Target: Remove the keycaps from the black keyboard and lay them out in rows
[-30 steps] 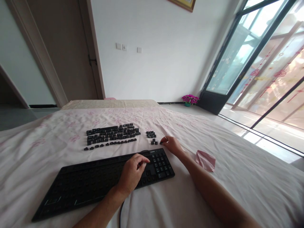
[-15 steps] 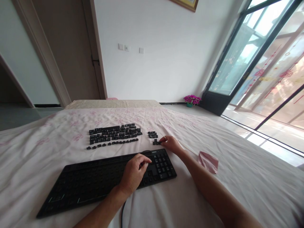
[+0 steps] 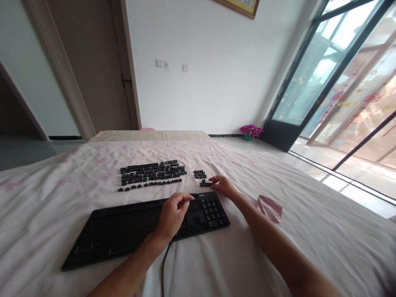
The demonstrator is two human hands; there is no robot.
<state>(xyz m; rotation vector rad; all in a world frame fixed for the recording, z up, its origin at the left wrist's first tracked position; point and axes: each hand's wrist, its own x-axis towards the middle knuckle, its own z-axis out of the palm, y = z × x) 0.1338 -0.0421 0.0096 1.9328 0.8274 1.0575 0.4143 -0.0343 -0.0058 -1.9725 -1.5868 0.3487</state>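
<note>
A black keyboard [image 3: 123, 222] lies at a slant on the cloth. Keycaps fill its number pad, while much of its left and middle part looks bare of them. Over the keyboard, left of the number pad, is my left hand [image 3: 173, 212], thumb and fingers pinched together; whatever they hold is hidden. Beyond the keyboard's far right corner, my right hand [image 3: 225, 187] is closed on a thin white stick [image 3: 213, 175]. Its fingertips touch or nearly touch a small group of loose black keycaps [image 3: 203, 183]. Another small keycap cluster [image 3: 199, 174] sits just behind.
Many loose keycaps [image 3: 151, 173] stand in rows beyond the keyboard. A folded pink cloth [image 3: 269, 208] lies right of my right forearm. The keyboard's cable [image 3: 163, 268] runs toward me over the pale tablecloth [image 3: 235, 264]. Potted purple flowers [image 3: 251, 131] stand by the glass door.
My left hand has moved from beside the number pad toward the keyboard's far edge, still pinched. My right hand stays by the small keycap group. The view has shifted slightly.
</note>
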